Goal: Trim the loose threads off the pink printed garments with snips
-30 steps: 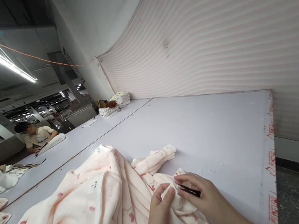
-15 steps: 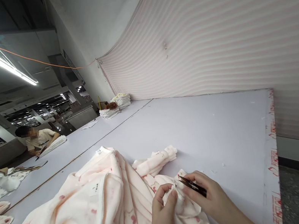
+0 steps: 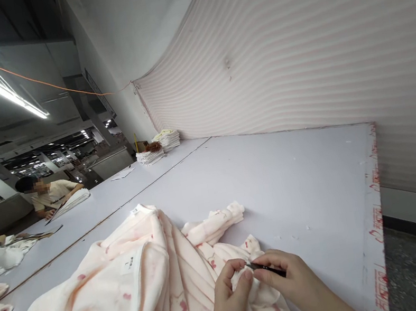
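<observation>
A pale pink fleece garment with red printed motifs lies heaped on the table, a white label at its neckline. My left hand is closed, pinching a bunched edge of the garment between thumb and fingers. Close against it, my right hand grips small black thread snips. Their tip points left and meets the cloth at my left fingertips. Exactly what lies between the blades is hidden by my fingers. One sleeve of the garment stretches out beyond my hands.
The wide grey table has a lengthwise seam and a taped right edge. Folded cloth stacks stand at its far end. Across the table a person leans over folded white cloth. A striped fabric sheet hangs behind.
The snips have turned flatter, and their tip has come down to the cloth at my left fingertips. My hands are closer together. The view has shifted slightly.
</observation>
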Available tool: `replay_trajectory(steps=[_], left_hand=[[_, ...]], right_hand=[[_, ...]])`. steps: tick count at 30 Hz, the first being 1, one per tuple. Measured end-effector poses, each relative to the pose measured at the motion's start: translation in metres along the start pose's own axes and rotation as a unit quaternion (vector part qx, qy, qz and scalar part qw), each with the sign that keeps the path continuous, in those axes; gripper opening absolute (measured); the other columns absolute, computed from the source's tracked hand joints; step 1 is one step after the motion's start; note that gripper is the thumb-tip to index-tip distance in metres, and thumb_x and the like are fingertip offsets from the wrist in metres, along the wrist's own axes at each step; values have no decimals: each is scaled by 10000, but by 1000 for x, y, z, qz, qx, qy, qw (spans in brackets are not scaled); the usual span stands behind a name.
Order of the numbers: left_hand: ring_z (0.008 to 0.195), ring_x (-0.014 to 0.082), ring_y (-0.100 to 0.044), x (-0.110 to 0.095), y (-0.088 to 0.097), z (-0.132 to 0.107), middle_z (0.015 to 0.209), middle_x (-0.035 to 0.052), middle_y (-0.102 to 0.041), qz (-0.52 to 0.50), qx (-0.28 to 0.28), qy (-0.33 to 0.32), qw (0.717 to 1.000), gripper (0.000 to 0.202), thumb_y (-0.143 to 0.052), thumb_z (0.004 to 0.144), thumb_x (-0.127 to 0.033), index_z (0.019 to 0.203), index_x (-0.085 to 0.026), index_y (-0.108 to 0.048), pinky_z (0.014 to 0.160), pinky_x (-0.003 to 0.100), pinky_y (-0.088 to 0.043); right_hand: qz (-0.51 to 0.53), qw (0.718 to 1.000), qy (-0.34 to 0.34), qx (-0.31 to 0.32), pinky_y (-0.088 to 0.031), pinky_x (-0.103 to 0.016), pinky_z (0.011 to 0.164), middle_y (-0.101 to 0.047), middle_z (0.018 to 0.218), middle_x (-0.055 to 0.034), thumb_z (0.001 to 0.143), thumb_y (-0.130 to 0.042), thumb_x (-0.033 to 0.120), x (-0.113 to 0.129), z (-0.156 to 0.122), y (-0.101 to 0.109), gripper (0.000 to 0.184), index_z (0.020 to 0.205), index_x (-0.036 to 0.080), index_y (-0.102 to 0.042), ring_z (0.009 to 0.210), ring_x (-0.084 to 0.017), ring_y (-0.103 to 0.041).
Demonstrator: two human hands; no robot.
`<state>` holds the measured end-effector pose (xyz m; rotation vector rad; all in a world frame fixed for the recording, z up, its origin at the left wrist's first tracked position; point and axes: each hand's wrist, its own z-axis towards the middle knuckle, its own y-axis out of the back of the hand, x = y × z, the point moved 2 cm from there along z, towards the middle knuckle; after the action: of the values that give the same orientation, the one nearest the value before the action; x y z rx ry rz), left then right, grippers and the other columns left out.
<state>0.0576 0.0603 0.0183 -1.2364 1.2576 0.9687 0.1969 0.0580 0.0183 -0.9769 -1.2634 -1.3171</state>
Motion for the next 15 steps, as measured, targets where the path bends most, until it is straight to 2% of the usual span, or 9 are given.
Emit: replay_trajectory(steps=[2,4,6,8,10,11,13,15], left_hand=[[657,148,-539,2,1,0,719,-7,-578,32,25,-4,999,242,-627,743,-410,802,-184,-563,639,245,-426],[654,151,-525,4,4,-2,711,0,-565,110,29,-42,993,236,-575,787,-418,797,-182,-567,632,249,-413],[695,173,-528,3,6,-5,737,17,-570,211,-23,-114,971,242,-522,823,-425,818,-189,-577,657,267,-402],[722,188,-527,-1,6,-7,749,24,-568,264,-95,-174,944,253,-473,850,-433,848,-199,-571,677,280,-393],[714,186,-522,-7,6,-6,734,15,-555,247,-149,-192,938,257,-453,859,-444,856,-205,-548,671,271,-398],[714,183,-522,-11,8,-4,728,8,-550,224,-167,-189,941,259,-458,855,-452,854,-206,-539,664,260,-404],[745,179,-532,-19,14,1,750,0,-561,183,-188,-167,950,267,-488,836,-471,859,-210,-535,665,239,-417],[790,179,-551,-26,27,7,805,-3,-593,154,-204,-133,957,275,-523,814,-480,897,-220,-551,681,228,-427]], right_hand=[[49,998,-22,12,-454,-260,630,-660,724,-22,767,-578,322,-5,0,0,187,737,183,-699,715,-188,-598],[88,995,-44,10,-445,-256,603,-643,685,-18,782,-553,368,-14,5,3,245,732,167,-684,683,-179,-586],[64,997,-48,-24,-448,-263,624,-636,712,-15,794,-523,403,-27,17,11,280,809,164,-670,694,-176,-582],[-13,996,-42,-77,-450,-282,665,-629,760,-16,775,-530,391,-43,34,20,300,931,164,-650,723,-179,-579],[-57,993,-42,-96,-440,-300,708,-626,783,-20,718,-572,304,-58,50,23,326,1000,155,-638,751,-185,-573],[-66,993,-39,-94,-433,-295,727,-631,793,-19,683,-587,251,-65,57,22,309,970,156,-652,771,-183,-572],[-75,993,-33,-80,-420,-272,707,-632,729,-3,633,-592,181,-74,66,16,178,788,159,-675,739,-171,-565],[-85,992,-34,-81,-401,-253,649,-600,619,20,645,-565,173,-79,71,13,65,633,167,-629,655,-154,-542]])
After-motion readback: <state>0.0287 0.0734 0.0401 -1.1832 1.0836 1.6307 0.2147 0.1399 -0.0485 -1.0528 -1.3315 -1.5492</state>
